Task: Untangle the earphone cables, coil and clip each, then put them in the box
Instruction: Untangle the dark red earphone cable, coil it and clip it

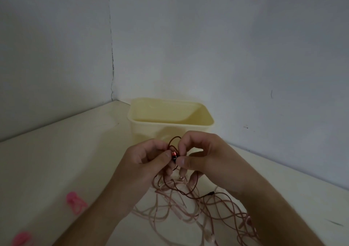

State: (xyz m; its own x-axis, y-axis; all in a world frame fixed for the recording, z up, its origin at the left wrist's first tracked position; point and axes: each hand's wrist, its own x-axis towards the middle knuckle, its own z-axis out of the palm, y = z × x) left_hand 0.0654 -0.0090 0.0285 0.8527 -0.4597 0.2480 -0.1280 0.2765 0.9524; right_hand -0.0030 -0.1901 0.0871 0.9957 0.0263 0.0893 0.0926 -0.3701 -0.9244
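Dark red earphone cable (171, 141), its earbud (174, 156) pinched between left hand (149, 158) and right hand (200, 156), above tangled pink cables (175, 208) on the table (56, 160); cream box (170, 121) behind, pink clips (75, 202) at left.

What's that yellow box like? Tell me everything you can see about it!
The box is pale yellow, looks like smooth plastic, and has rounded corners and a thick rim. It stands upright on the pale table, near the wall corner, with no lid on it. What shows of its inside looks empty; the bottom is hidden. The two hands, left hand and right hand, work right in front of it and cover part of its front wall. Whether they touch it cannot be told.
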